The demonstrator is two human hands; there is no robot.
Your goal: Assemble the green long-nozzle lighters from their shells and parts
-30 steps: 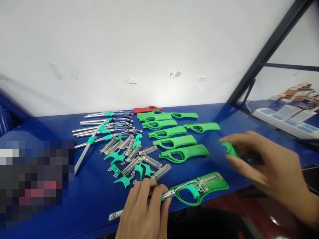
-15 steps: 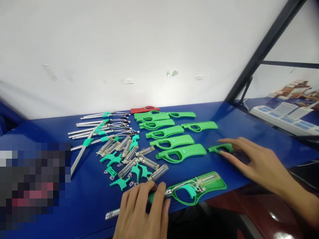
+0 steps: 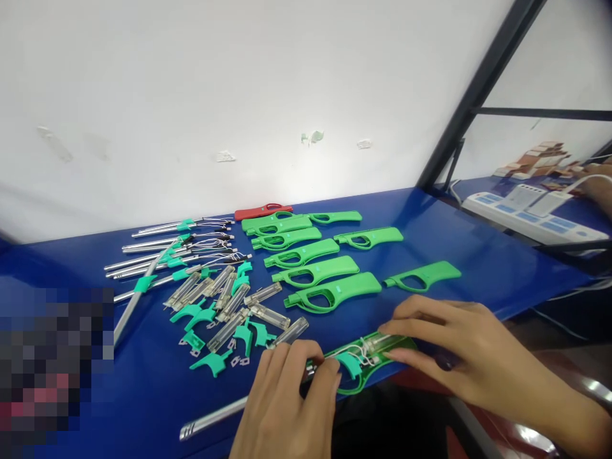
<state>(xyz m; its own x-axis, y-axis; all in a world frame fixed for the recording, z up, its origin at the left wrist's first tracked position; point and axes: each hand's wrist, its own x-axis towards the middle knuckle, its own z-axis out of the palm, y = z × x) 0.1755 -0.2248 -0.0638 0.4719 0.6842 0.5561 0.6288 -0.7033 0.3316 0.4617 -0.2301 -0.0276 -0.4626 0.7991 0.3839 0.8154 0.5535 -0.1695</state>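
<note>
In front of me lies an open green lighter half-shell [image 3: 361,382] with a teal trigger [image 3: 351,365], thin white wires and a clear fuel tank [image 3: 377,344] in it. A long metal tube [image 3: 215,417] sticks out of its front to the left. My left hand [image 3: 291,401] is closed around the front of this shell, where the tube enters; its fingertips partly hide the joint. My right hand [image 3: 459,350] grips the handle end, thumb on the near side and fingers on the far side of the tank. Just beyond it lies a separate green shell [image 3: 428,274].
Several green shells [image 3: 335,290] and one red shell [image 3: 262,211] lie toward the wall. To the left are loose fuel tanks [image 3: 270,315], teal triggers [image 3: 210,363] and metal tubes with wires [image 3: 157,245]. A black frame post [image 3: 473,95] and white power strip [image 3: 530,217] stand right.
My right hand has left the green shell at the right and come nearer, onto the handle end of the open shell. My left hand stays at the front end. The view has shifted slightly right.
</note>
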